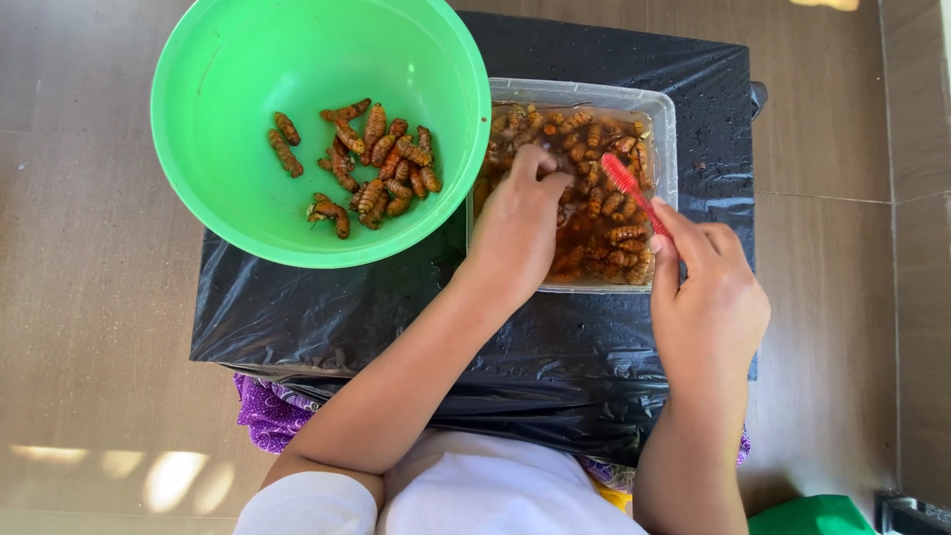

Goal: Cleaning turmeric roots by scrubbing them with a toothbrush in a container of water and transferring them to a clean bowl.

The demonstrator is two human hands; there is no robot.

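Sorting brown larvae, tray to bowl

Left hand is inside the clear plastic tray, fingertips pinched on a larva in brownish liquid. Right hand is clamped on a red brush, bristle end over the tray. Green bowl sits left of the tray, touching it, holding more larvae. Both rest on black plastic sheet.

White short-sleeved top, purple patterned cloth at lap, bare forearms.

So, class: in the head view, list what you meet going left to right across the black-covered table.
Green bowl holding brown grubs → left hand dipping into the clear tray → red toothbrush → right hand.
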